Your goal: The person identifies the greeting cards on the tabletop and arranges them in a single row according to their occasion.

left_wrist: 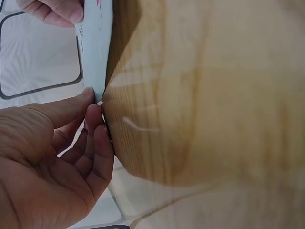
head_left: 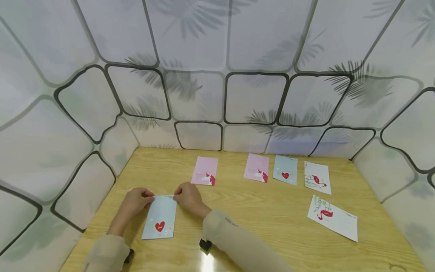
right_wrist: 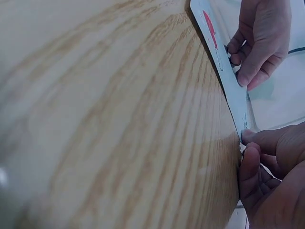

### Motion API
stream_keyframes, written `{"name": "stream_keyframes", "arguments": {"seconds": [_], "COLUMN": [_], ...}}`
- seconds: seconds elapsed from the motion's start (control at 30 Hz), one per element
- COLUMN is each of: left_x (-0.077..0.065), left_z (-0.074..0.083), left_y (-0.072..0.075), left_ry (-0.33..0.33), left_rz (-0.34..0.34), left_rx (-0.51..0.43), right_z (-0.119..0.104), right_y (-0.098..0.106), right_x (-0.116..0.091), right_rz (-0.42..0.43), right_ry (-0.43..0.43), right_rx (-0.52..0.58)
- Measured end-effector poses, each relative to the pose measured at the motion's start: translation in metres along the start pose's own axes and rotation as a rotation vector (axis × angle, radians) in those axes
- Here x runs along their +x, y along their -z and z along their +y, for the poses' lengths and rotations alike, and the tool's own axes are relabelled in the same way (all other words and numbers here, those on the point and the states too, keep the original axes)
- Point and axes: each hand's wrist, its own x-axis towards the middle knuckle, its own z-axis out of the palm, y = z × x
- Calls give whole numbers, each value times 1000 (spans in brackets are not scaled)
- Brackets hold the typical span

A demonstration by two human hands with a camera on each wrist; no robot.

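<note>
A light blue card (head_left: pixel 159 215) with a red heart lies on the left part of the wooden table (head_left: pixel 238 226). My left hand (head_left: pixel 134 202) pinches its far left corner between thumb and fingers. At the far right corner, my right hand (head_left: pixel 190 199) pinches the card in the same way. The left wrist view shows the left thumb (left_wrist: pixel 78 106) on top of the card's corner, fingertips at its edge. In the right wrist view, the right thumb (right_wrist: pixel 261 138) presses the opposite corner.
A pink unicorn card (head_left: pixel 204 170) lies beyond the right hand. Farther right are another pink unicorn card (head_left: pixel 255 166), a blue heart card (head_left: pixel 285 168) and two white flamingo cards, one farther back (head_left: pixel 316 175) and one nearer (head_left: pixel 334 219). Patterned fabric walls (head_left: pixel 193 98) enclose the table.
</note>
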Motion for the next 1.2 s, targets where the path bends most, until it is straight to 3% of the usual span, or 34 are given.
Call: {"name": "stream_keyframes", "arguments": {"seconds": [0.47, 0.83, 1.0, 1.2], "left_x": [0, 0, 0, 0], "left_z": [-1, 5, 5, 6], "left_y": [0, -1, -1, 1], "left_ry": [5, 55, 95, 86], "left_rz": [27, 38, 35, 40], "left_rx": [12, -2, -19, -14], "right_z": [3, 2, 0, 1], "right_y": [-7, -8, -6, -7], "right_x": [2, 2, 2, 2], "right_rz": [12, 15, 10, 18], "right_ry": [20, 76, 80, 76], "right_rx": [-80, -148, -141, -114]}}
